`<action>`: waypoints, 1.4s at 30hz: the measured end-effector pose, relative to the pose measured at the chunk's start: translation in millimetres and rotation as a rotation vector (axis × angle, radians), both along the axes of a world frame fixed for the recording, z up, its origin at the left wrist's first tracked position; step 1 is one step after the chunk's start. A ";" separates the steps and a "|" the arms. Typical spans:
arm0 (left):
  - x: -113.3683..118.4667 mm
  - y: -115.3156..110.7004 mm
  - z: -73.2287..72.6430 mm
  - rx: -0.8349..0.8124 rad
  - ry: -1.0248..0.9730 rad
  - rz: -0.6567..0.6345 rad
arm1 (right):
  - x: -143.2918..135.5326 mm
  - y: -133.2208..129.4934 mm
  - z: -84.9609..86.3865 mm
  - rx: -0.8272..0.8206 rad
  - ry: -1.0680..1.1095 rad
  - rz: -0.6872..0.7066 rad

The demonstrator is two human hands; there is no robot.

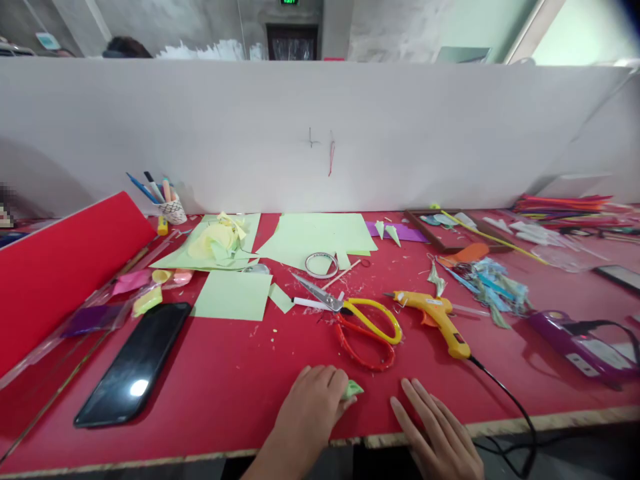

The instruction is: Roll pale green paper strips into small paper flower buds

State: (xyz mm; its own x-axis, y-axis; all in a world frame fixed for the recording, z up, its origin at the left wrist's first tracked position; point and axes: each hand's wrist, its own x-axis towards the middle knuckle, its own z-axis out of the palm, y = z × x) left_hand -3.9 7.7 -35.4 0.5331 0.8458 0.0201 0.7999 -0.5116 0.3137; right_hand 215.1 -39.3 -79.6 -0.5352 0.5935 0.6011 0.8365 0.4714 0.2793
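bright, even indoor light fills the view, strongest at the upper right, where the wall [583,40] washes out pale. a white glare spot sits on the black smartphone [135,367]. soft grey shadow dims the white partition [240,133] at far left. the left hand [317,397] and right hand [435,427] are evenly lit. wide-angle stretch shows toward the sides; fine detail is slightly soft.
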 end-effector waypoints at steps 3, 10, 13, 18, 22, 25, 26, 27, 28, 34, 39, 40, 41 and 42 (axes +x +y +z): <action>0.5 1.5 -0.2 -0.031 0.018 0.013 | 1.3 0.1 -2.1 0.001 -0.024 -0.027; -0.7 0.8 7.4 -0.101 -0.012 0.020 | -3.1 -4.1 -2.7 -0.028 -0.023 -0.062; -1.9 0.7 10.1 -0.142 -0.049 0.028 | -5.8 -6.0 -0.3 -0.050 -0.009 -0.069; -5.1 1.0 16.4 -0.177 -0.115 0.022 | -12.9 -9.6 2.2 -0.061 0.028 -0.108; -16.3 -0.3 24.5 -0.237 -0.258 0.046 | -17.2 -15.0 -0.9 -0.079 0.038 -0.138; -32.2 4.9 34.2 -0.333 -0.380 0.083 | -18.6 -17.6 0.5 -0.090 0.041 -0.133; -38.1 9.1 38.7 -0.340 -0.411 0.091 | -18.9 -17.6 3.1 -0.103 0.043 -0.124; -43.7 14.6 43.9 -0.314 -0.418 0.106 | -19.3 -16.8 7.3 -0.123 0.050 -0.108; -48.7 21.3 49.5 -0.285 -0.404 0.107 | -19.9 -15.1 13.4 -0.143 0.069 -0.084; -60.2 66.9 72.4 -0.113 -0.263 0.012 | -42.9 28.1 81.4 -0.330 0.313 0.165; -65.5 82.8 58.3 -0.108 -0.274 0.024 | -89.9 95.0 120.0 -0.543 0.722 0.212; -67.5 83.4 54.3 -0.116 -0.292 0.019 | -98.4 106.3 120.4 -0.583 0.747 0.270; -69.5 83.6 50.8 -0.119 -0.313 0.019 | -105.6 115.9 118.6 -0.651 0.740 0.335; -71.3 83.6 47.8 -0.115 -0.328 0.024 | -111.3 123.6 115.0 -0.717 0.728 0.394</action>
State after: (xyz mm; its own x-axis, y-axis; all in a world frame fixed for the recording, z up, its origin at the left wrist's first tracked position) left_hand -75.2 91.4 12.4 0.4942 0.8645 0.0913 0.6581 -0.4406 0.6106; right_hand 103.8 84.3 35.4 -0.4206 0.7971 0.4333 0.4450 0.5974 -0.6672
